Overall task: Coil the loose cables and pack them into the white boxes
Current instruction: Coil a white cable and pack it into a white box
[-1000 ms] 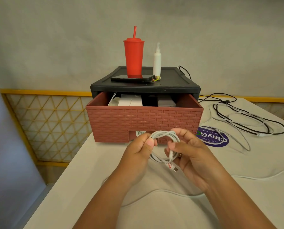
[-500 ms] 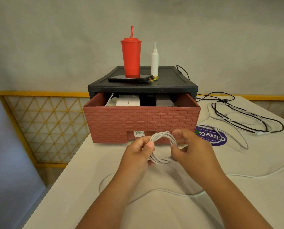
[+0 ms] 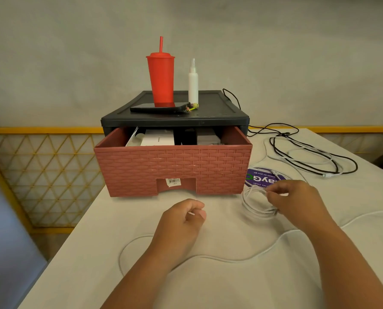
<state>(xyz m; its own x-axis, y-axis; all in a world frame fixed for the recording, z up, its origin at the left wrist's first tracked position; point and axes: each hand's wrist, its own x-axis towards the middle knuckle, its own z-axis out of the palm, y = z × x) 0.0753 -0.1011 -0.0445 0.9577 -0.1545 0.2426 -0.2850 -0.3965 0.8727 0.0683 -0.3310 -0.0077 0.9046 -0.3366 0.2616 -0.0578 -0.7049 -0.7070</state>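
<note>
Drawer point(image 3: 172, 168) with white boxes point(image 3: 157, 140) stands mid-frame. Right hand point(image 3: 297, 201) pinches the cable coil point(image 3: 253, 210) beside it; left hand point(image 3: 181, 219) is curled, empty. Black cable point(image 3: 302, 160) lies upper right.

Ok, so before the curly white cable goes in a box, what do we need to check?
1. Right hand pinches the coiled white cable: ok.
2. Loops bunched together, not unravelling: ok.
3. Drawer pulled out: ok.
4. White boxes inside it open and roomy: cannot tell.
5. Left hand free to help, holding nothing: ok.
6. Other cables coiled: not ok, black and white cables lie loose on the table.
</note>
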